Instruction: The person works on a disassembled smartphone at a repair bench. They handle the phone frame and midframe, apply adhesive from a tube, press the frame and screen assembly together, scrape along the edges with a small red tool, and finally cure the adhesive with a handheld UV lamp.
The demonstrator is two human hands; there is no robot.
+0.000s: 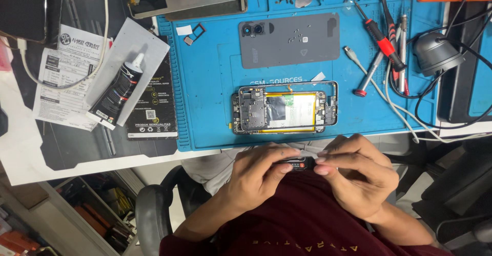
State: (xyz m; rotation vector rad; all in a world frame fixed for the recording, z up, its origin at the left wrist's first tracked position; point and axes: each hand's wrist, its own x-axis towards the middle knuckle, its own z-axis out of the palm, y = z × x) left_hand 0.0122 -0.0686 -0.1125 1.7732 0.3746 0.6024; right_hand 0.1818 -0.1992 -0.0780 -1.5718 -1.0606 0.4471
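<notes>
**Both hands on a small dark part, held over the lap below the repair mat**

From my remote view through the head camera, I see the left hand (259,171) and the right hand (353,176) meeting just below the near edge of the blue work mat (210,82), above the dark red shirt (307,220). Between them sits a small black component (299,164) with a touch of red on it; its exact kind is too small to tell. The left hand's fingers are curled, thumb and forefinger pinching the component's left end. The right hand's fingers are likewise bent inward, fingertips closed on its right end. Neither hand is spread open.

On the mat, just beyond the hands, lies an opened phone (285,110) with its circuit board and battery exposed. Farther back rests the grey back cover (289,39), tiny screws scattered upon it. To the right lie a red-handled screwdriver (382,36) and a second, silver driver (370,72), with white and black cables trailing past them. Left of the mat, a black adhesive tube (119,87) rests on a grey card, beside printed paper sheets (64,76).
</notes>
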